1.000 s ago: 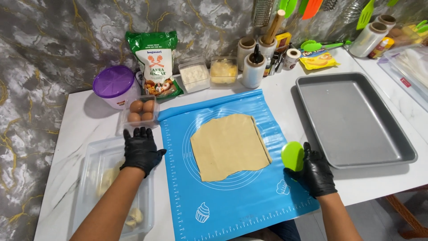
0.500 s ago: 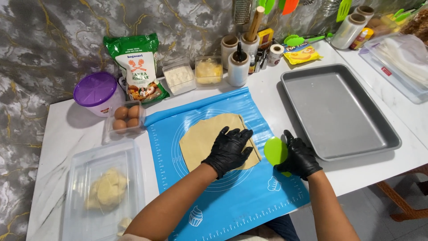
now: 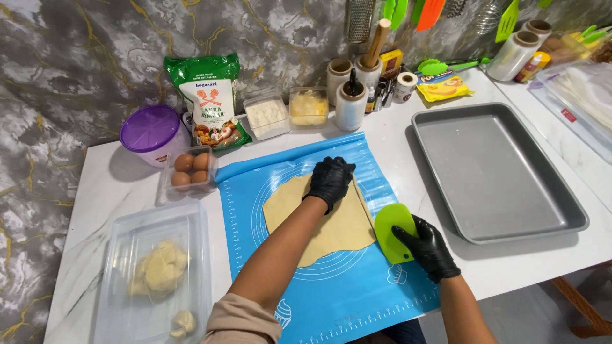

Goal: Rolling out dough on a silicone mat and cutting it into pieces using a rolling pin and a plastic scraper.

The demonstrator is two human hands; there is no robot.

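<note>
Here, far left of our hands: a clear tub (image 3: 121, 255) holds lumps of dough (image 3: 158, 271).
Eggs: a small clear box of eggs (image 3: 190, 171) sits up and left of our left hand.
Left hand (image 3: 330, 181): open and flat, pressing on the top edge of the dough sheet (image 3: 338, 226).
Mat: the blue mat (image 3: 357, 286) lies under both hands.
Right hand (image 3: 428, 247): closed around the green scraper (image 3: 392, 229), just right of the dough sheet.
Tray: a grey baking tray (image 3: 446, 127) sits right of our right hand.
</note>
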